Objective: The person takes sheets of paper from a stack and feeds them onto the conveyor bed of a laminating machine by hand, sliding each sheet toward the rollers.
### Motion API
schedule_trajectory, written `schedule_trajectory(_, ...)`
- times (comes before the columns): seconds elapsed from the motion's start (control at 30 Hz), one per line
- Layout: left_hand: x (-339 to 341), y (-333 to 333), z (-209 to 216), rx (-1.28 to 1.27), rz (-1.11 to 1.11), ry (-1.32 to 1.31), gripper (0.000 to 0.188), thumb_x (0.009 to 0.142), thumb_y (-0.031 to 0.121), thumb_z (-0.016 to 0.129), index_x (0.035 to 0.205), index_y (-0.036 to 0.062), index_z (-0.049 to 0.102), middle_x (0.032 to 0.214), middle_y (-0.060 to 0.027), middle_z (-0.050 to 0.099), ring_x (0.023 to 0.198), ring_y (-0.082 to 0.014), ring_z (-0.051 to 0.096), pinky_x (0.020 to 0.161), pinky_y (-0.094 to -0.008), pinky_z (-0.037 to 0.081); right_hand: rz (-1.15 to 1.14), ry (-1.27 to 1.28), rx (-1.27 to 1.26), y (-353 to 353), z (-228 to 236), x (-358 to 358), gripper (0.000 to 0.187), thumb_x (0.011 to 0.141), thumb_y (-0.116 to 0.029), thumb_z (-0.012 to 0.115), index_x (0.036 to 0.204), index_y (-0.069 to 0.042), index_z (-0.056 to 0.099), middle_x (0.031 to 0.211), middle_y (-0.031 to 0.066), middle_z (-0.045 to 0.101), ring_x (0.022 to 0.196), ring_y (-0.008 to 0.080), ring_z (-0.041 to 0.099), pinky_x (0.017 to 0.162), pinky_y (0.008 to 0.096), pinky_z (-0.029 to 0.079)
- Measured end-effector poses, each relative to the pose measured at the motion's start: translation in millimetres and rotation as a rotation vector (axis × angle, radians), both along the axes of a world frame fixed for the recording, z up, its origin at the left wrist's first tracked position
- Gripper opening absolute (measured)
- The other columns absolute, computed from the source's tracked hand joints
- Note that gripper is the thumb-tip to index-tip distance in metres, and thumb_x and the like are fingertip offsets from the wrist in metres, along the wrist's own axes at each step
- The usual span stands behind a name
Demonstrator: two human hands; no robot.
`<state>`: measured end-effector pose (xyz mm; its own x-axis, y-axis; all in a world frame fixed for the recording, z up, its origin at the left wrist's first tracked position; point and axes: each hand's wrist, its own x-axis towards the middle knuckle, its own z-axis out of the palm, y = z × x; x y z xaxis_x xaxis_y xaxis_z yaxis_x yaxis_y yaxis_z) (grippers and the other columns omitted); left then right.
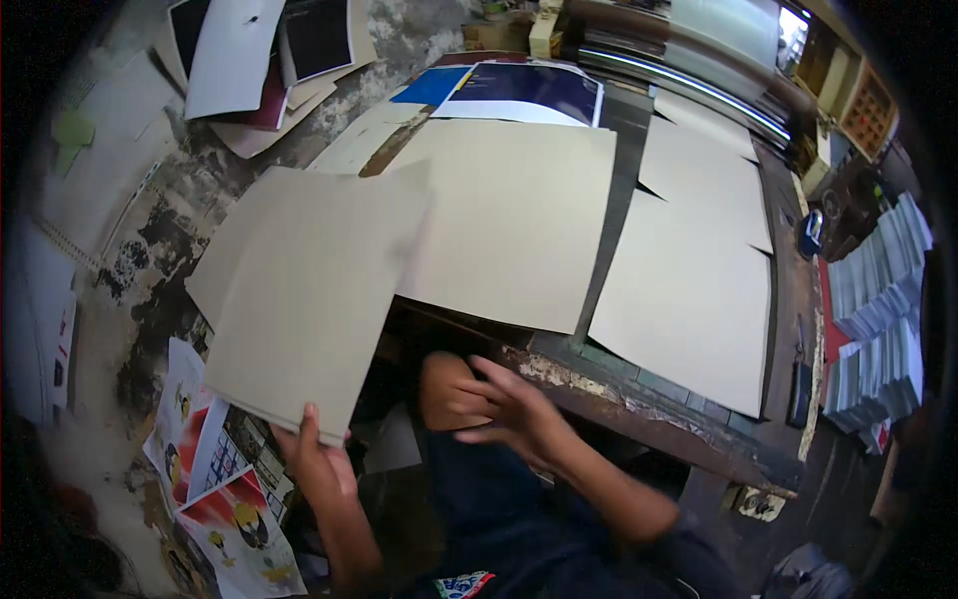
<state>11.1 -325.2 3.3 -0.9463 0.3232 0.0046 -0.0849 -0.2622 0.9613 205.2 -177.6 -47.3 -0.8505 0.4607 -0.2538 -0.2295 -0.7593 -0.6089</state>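
My left hand [317,454] grips the lower edge of large beige cardboard sheets [299,280], thumb on top and fingers beneath. They slant up over the left end of the table, and at least two edges show at the bottom. Another wide beige board [519,220] lies flat on the table, touching or partly under the held ones. My right hand [504,404] is in front of my body by the table's near edge, fingers apart and nothing in it. To its right, several overlapping beige boards [689,270] form a column.
A machine with long rollers [689,65] stands at the far side. Dark blue printed sheets [529,90] lie behind the middle board. Stacked pale papers [878,299] stand at right. Printed posters [235,509] lie low at left, with more sheets [235,60] at upper left.
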Motion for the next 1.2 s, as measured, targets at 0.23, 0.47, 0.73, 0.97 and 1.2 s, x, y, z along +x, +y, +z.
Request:
schedule_trajectory(0.23, -17, -51, -24, -0.054, -0.172, -0.023, 0.066, 0.089, 0.023, 0.063, 0.143, 0.0079, 0.029, 0.131, -0.0104, 0.048, 0.109, -0.0258, 0.053, 0.079, -0.0400, 0.048, -0.039, 0.022, 0.243, 29, 6, -142, 0.051, 0.088, -0.029, 0.058, 0.127, 0.002, 0.047, 0.120, 0.0150, 0.056, 0.107, 0.0251, 0.054, 0.088, 0.0396, 0.047)
schedule_trajectory(0.47, -112, -34, -68, 0.111, -0.175, -0.198, 0.050, 0.090, 0.022, 0.062, 0.133, 0.0013, 0.044, 0.124, -0.0138, 0.055, 0.110, -0.0278, 0.057, 0.089, -0.0424, 0.051, -0.250, -0.048, 0.591, 71, 26, -101, 0.034, 0.082, -0.017, 0.062, 0.107, 0.005, 0.059, 0.091, 0.0090, 0.065, 0.079, 0.0176, 0.060, 0.074, 0.0327, 0.049)
schedule_trajectory(0.73, -24, 154, -60, 0.285, -0.283, -0.094, 0.052, 0.090, 0.009, 0.063, 0.136, 0.0037, 0.039, 0.131, -0.0119, 0.050, 0.118, -0.0228, 0.050, 0.099, -0.0375, 0.042, -0.401, -0.076, 0.552, 199, 49, 21, 0.045, 0.087, -0.022, 0.059, 0.117, 0.010, 0.048, 0.101, 0.0192, 0.062, 0.089, 0.0259, 0.063, 0.083, 0.0374, 0.051)
schedule_trajectory(0.97, -16, 196, -67, -0.064, -0.461, -0.254, 0.041, 0.090, 0.016, 0.065, 0.122, -0.0015, 0.047, 0.113, -0.0119, 0.057, 0.106, -0.0200, 0.055, 0.091, -0.0313, 0.045, -0.302, -0.588, 0.583, 256, 3, 52, 0.052, 0.087, -0.036, 0.060, 0.113, 0.009, 0.057, 0.100, 0.0165, 0.065, 0.083, 0.0246, 0.067, 0.073, 0.0377, 0.057)
schedule_trajectory(1.2, 14, 168, -21, -0.132, -0.309, 0.714, 0.061, 0.091, 0.034, 0.063, 0.132, -0.0007, 0.036, 0.129, -0.0161, 0.044, 0.121, -0.0278, 0.044, 0.102, -0.0385, 0.037, -0.339, -1.156, 1.016, 243, 31, 69, 0.059, 0.088, -0.059, 0.053, 0.082, 0.000, 0.057, 0.075, 0.0159, 0.062, 0.061, 0.0209, 0.065, 0.051, 0.0361, 0.053)
